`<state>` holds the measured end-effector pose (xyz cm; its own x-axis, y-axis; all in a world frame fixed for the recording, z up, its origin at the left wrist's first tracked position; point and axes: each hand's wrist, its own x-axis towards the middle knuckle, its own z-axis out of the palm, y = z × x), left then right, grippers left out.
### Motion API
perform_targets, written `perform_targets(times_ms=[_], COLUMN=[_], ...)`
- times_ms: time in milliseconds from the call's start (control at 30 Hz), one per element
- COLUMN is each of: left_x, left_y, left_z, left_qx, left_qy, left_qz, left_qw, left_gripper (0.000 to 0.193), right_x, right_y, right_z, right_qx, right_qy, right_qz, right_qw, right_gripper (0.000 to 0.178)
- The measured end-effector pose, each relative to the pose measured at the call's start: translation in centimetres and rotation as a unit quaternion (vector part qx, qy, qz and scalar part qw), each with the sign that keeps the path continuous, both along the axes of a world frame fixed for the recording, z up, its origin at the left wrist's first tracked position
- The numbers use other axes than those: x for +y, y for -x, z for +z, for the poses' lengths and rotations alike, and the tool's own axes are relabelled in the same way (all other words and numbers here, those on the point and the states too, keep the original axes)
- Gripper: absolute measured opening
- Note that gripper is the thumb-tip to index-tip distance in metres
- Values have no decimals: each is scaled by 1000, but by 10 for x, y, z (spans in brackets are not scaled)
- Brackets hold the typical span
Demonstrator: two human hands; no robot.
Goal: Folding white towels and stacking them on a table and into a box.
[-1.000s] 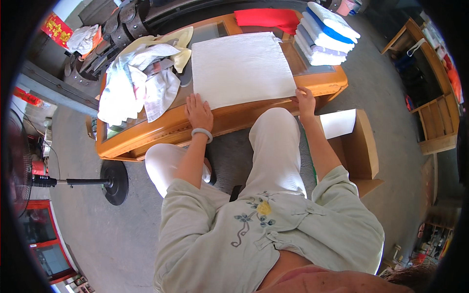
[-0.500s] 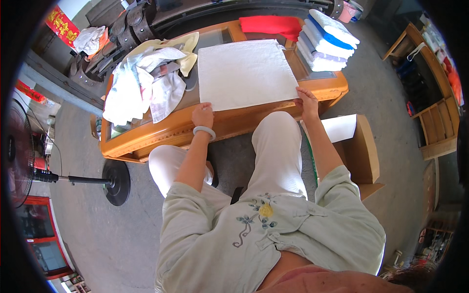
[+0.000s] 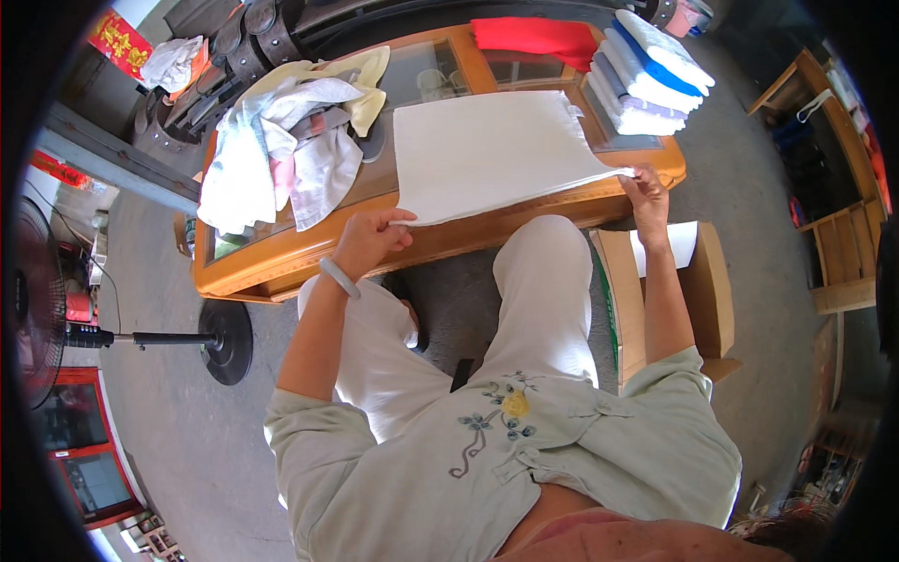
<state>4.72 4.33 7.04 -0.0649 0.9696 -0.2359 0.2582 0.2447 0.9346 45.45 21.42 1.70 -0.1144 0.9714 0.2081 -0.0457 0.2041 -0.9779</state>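
A white towel (image 3: 487, 145) lies spread on the wooden table with a glass top (image 3: 426, 75), its near edge lifted and pulled taut past the table's front. My left hand (image 3: 370, 242), with a pale bangle on the wrist, pinches the near left corner. The near right corner is drawn out to a point in the fingers of my right hand (image 3: 648, 199). A rumpled heap of light cloths (image 3: 290, 140) lies left of the towel. At the table's right end stands a stack of folded towels (image 3: 646, 80), white with one blue layer.
A red cloth (image 3: 534, 39) lies along the table's far side. An open cardboard box (image 3: 623, 300) stands on the floor by my right knee. To the left is a standing fan (image 3: 42, 300) with a round black base (image 3: 225, 342). A wooden chair-like frame (image 3: 843, 234) stands at the right.
Both hands have moved apart, stretching the towel's near edge toward me. Its right corner now pulls out to the right, and the left hand has come nearer and lower.
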Motion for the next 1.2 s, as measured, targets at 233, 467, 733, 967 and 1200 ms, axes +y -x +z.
perform_targets(times_ms=[233, 467, 733, 967, 1200], left_x=[83, 204, 250, 261, 263], left_y=[57, 99, 82, 102, 87], left_z=[4, -32, -101, -119, -112], left_qx=[216, -157, -41, 87, 264], left_qy=[-107, -37, -67, -48, -65], left_qz=[-59, 16, 218, 262, 259], left_qw=[969, 987, 973, 960, 927], left_gripper=[23, 9, 9, 28, 24], right_x=[56, 148, 221, 230, 236], right_y=[23, 75, 93, 109, 111], right_z=[10, 12, -65, -62, -58], right_qx=[-48, 50, -248, -330, -450], right_qy=[-23, 61, 67, 61, 13], right_qz=[43, 66, -83, -104, -144], right_qw=[998, 995, 963, 936, 881], right_gripper=[11, 16, 30, 35, 35])
